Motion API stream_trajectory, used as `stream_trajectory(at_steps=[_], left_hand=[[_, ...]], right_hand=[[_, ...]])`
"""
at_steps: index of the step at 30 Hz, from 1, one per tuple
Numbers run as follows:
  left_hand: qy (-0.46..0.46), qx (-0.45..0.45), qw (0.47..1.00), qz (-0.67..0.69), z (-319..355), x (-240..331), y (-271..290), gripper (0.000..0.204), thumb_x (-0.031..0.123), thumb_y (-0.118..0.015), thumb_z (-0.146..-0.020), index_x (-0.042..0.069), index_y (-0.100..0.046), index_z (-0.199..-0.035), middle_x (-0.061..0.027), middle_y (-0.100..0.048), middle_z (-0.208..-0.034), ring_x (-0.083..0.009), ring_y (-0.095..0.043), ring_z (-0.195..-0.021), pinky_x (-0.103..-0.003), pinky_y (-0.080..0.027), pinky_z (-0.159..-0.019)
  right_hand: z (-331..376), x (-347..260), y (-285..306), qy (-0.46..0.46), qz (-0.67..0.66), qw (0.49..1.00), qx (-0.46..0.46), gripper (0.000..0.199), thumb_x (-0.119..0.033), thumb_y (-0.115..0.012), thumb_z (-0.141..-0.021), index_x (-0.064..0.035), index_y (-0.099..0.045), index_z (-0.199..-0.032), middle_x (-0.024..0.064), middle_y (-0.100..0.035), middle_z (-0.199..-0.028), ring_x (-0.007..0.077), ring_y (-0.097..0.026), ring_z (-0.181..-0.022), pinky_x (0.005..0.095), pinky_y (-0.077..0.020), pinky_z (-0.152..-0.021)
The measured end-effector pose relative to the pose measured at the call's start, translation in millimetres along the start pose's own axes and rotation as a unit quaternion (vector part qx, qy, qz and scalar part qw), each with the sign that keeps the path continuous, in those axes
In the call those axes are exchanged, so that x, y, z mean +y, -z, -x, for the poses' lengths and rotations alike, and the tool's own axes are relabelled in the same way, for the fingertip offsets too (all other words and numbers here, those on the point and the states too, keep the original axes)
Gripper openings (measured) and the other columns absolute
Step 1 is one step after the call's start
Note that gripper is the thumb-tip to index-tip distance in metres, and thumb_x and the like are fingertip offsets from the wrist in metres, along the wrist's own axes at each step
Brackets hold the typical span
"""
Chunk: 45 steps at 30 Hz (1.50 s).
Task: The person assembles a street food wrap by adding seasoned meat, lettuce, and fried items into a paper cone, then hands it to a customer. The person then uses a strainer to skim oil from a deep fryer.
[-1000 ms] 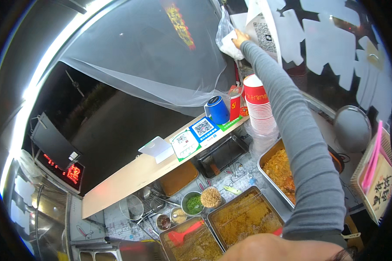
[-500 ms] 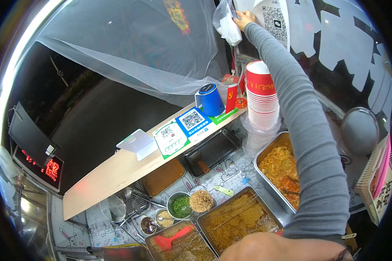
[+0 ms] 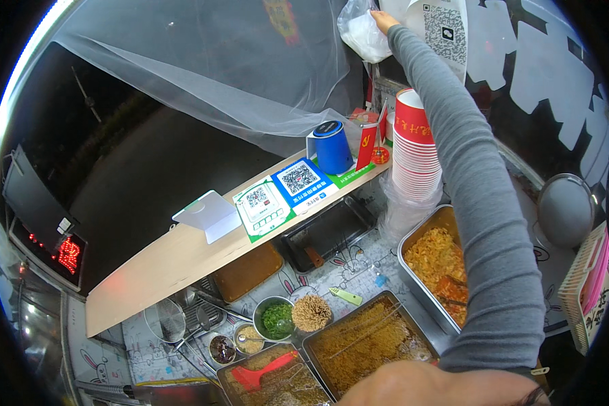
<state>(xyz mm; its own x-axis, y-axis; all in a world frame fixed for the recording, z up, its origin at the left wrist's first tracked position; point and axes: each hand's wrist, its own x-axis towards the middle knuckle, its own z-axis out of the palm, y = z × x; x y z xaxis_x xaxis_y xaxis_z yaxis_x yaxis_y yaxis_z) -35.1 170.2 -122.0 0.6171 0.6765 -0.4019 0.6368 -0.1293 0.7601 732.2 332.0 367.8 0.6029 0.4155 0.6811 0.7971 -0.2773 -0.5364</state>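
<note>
My right arm, in a grey sleeve, stretches up from the lower right to the top of the view. My right hand [image 3: 384, 21] is at the edge of a clear plastic bag [image 3: 363, 34] with white contents, hanging by the window. Its fingers are closed at the bag's side, with the fingertips partly hidden. Just right of the hand hangs a white sheet [image 3: 446, 37] with a square code. Below the forearm stands a tall stack of red and white paper cups [image 3: 415, 152] in a plastic sleeve. My left hand is out of view.
A wooden shelf [image 3: 142, 287] holds a blue speaker [image 3: 333, 152], code cards and small red flags. Below are a tray of orange-yellow food [image 3: 434, 254], two trays of brown broth [image 3: 358, 338], a red spatula [image 3: 267, 372], chopped greens [image 3: 277, 319] and a wire strainer [image 3: 164, 320].
My right hand has closed in on the plastic bag, and the bag looks wider and pulled toward it. The view has shifted a little.
</note>
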Motion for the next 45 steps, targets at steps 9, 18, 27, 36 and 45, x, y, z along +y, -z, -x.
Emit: stream_trajectory(at_steps=[9,18,27,36,45], left_hand=[[0.002,0.003,1.0,0.005,2.7,-0.5,-1.5,0.023,0.02,-0.063,-0.083,0.007,-0.068,-0.102,-0.0118,-0.067,-0.095,-0.0254,-0.063,-0.09,-0.036,-0.049,-0.08],[0.001,0.005,1.0,0.005,6.9,-0.2,-1.9,0.023,0.019,-0.063,-0.083,0.007,-0.067,-0.102,-0.0126,-0.067,-0.096,-0.0268,-0.063,-0.091,-0.036,-0.049,-0.081],[0.005,0.004,1.0,0.006,8.6,-2.4,-2.0,0.023,0.018,-0.063,-0.083,0.006,-0.067,-0.102,-0.0135,-0.066,-0.097,-0.0281,-0.062,-0.091,-0.037,-0.049,-0.082],[0.006,0.004,1.0,0.007,11.4,-3.5,-2.8,0.022,0.017,-0.062,-0.083,0.006,-0.067,-0.102,-0.0143,-0.066,-0.098,-0.0295,-0.062,-0.092,-0.038,-0.049,-0.082],[0.0,0.009,1.0,0.002,23.0,-1.0,-3.6,0.022,0.016,-0.062,-0.083,0.006,-0.066,-0.102,-0.0152,-0.065,-0.099,-0.0308,-0.062,-0.093,-0.038,-0.049,-0.083]], right_hand=[[-36.5,44.5,-12.2,0.002,-0.23,0.973,0.015,0.045,-0.04,-0.036,-0.099,-0.0066,-0.059,-0.119,0.0126,-0.059,-0.118,0.0219,-0.056,-0.107,0.0361,-0.0428,-0.093],[20.8,-22.3,5.2,0.036,-0.203,0.978,-0.028,0.036,-0.033,-0.051,-0.096,-0.0064,-0.059,-0.119,0.0071,-0.064,-0.108,0.0155,-0.058,-0.103,0.029,-0.0433,-0.092],[11.6,4.0,-23.2,-0.048,-0.031,0.997,0.061,0.067,-0.049,-0.065,-0.079,-0.02,-0.046,-0.137,0.0122,-0.063,-0.12,0.0271,-0.059,-0.113,0.0366,-0.043,-0.099],[6.9,29.4,-23.4,0.073,-0.061,0.988,0.12,0.052,-0.004,-0.064,-0.082,-0.0199,-0.053,-0.131,0.0111,-0.064,-0.108,0.0212,-0.062,-0.096,0.0321,-0.0497,-0.083],[20.4,-5.0,1.6,0.001,-0.021,0.995,0.099,0.033,-0.023,-0.055,-0.084,-0.0295,-0.068,-0.113,0.0054,-0.068,-0.108,0.0242,-0.063,-0.101,0.0344,-0.0472,-0.088]])
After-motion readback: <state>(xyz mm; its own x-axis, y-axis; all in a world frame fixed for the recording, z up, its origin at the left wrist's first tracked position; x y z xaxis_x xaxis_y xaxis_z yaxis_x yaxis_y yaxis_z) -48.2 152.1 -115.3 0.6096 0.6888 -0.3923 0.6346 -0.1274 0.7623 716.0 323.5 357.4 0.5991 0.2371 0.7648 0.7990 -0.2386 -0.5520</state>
